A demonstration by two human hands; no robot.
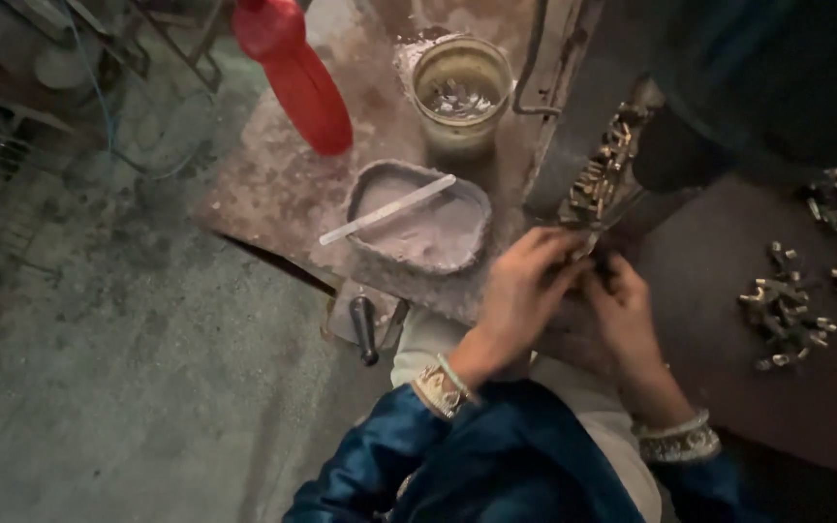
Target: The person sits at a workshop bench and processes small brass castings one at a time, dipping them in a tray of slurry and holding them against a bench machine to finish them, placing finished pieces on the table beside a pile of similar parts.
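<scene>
Here, the scene line by line:
Left hand [520,291]: fingers curled together at the lower end of a slanted row of small brass pieces [601,176]; whether the grip is clamped on a piece I cannot tell.
Right hand [624,308]: touching the left hand, fingers bent inward over the same spot; its grip is hidden too.
Brass pieces: lined up along a dark slanted metal bar [573,126], which rises away from both hands.
Loose fittings [785,308]: a scattered heap on the dark surface to the right, well apart from the hands.
Tray [418,215]: a shallow dish of pale powder on the rusty tabletop [273,184], a flat white stick [387,209] lying across it.
Jar [461,93]: round, beyond the tray, holding shiny bits.
Red bottle [294,70]: tilted, to the left of the jar.
</scene>
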